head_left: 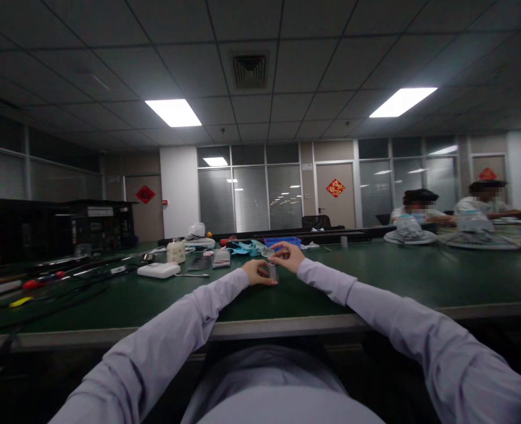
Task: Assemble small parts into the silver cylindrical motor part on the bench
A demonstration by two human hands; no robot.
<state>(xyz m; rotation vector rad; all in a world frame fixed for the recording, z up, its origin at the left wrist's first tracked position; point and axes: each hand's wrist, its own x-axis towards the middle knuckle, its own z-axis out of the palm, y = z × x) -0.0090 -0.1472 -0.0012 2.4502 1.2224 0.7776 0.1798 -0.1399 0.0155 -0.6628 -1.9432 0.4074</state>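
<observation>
Both my arms, in pale lilac sleeves, reach out over a dark green table (401, 277). My left hand (256, 272) grips a small grey upright part (273, 272) that stands on the table. My right hand (288, 255) is curled over the top of that same part, fingers pinching at its upper end. The part is small and dim, so its exact shape is unclear.
Behind my hands lie a blue tray (282, 241), teal scraps (246, 248), small dark boxes (221, 258), a white flat device (158, 270) and a cream jar (176, 251). Cables and tools cover the left side (52, 280). Two people (419, 212) sit at the far right.
</observation>
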